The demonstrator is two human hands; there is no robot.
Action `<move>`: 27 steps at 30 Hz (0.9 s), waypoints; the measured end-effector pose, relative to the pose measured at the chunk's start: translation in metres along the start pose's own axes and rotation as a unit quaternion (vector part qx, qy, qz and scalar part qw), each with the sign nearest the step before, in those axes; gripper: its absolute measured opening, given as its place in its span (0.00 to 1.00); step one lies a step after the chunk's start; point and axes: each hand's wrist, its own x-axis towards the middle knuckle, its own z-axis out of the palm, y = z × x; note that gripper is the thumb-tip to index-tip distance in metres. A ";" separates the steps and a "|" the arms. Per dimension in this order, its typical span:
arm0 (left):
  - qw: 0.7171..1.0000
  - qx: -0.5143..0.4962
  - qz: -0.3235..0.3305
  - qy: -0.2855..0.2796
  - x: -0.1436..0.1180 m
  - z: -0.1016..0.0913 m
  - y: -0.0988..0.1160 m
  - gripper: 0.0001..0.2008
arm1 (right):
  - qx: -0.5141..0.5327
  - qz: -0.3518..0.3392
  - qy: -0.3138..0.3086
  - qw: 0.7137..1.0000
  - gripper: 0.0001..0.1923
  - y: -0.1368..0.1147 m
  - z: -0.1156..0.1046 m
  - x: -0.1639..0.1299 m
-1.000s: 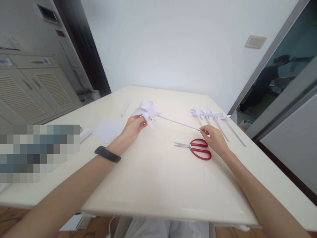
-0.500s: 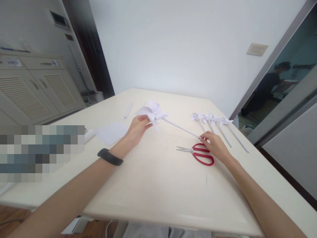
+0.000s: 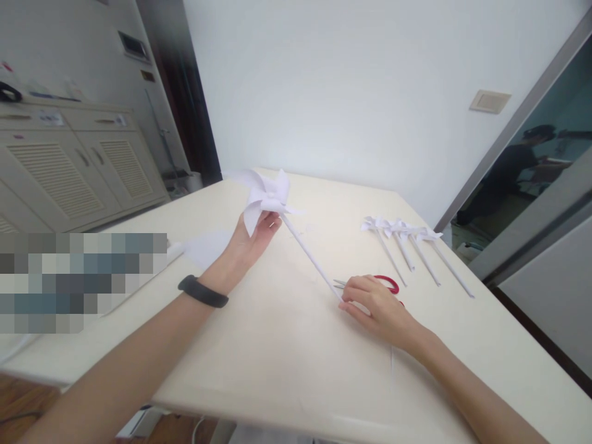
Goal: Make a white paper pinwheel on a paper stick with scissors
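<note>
A white paper pinwheel (image 3: 271, 200) on a thin paper stick is held slanting above the table, its blades at the upper left. My left hand (image 3: 252, 237), with a black band at the wrist, has bent fingers at the pinwheel's head; the blades partly hide them. Between thumb and fingers of my right hand (image 3: 377, 308) is the lower end of the stick. Beneath that hand lie red-handled scissors (image 3: 391, 282), mostly covered, with the blade tips showing on its left.
Several finished pinwheels (image 3: 400, 229) lie in a row at the table's right. White paper (image 3: 203, 246) rests left of my left hand. A blurred-out patch (image 3: 78, 283) covers the table's left side. Behind the table rises a white wall (image 3: 324, 92); a person (image 3: 513, 160) sits beyond the doorway at right.
My right hand has brought the stick's end nearer and to the left, over the scissors. The pinwheel has turned to a steeper slant, and its head has shifted slightly left.
</note>
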 end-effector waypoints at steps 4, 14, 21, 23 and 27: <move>0.999 0.014 -0.014 -0.032 -0.010 0.006 -0.008 0.03 | 0.028 -0.043 -0.035 0.998 0.10 -0.012 0.011 0.001; 0.986 0.070 -0.094 -0.118 -0.025 0.012 -0.023 0.10 | 0.067 -0.019 -0.014 0.997 0.10 -0.011 0.010 0.002; 0.968 0.092 -0.162 -0.169 -0.039 0.026 -0.019 0.09 | 0.010 0.104 0.052 0.993 0.11 0.038 0.002 -0.004; 0.959 0.104 -0.188 -0.184 -0.044 0.030 -0.018 0.10 | 0.005 0.106 0.040 0.994 0.09 0.045 0.002 -0.005; 0.940 0.125 -0.238 -0.211 -0.049 0.033 -0.022 0.05 | 0.004 0.100 0.018 0.995 0.04 0.044 0.005 -0.003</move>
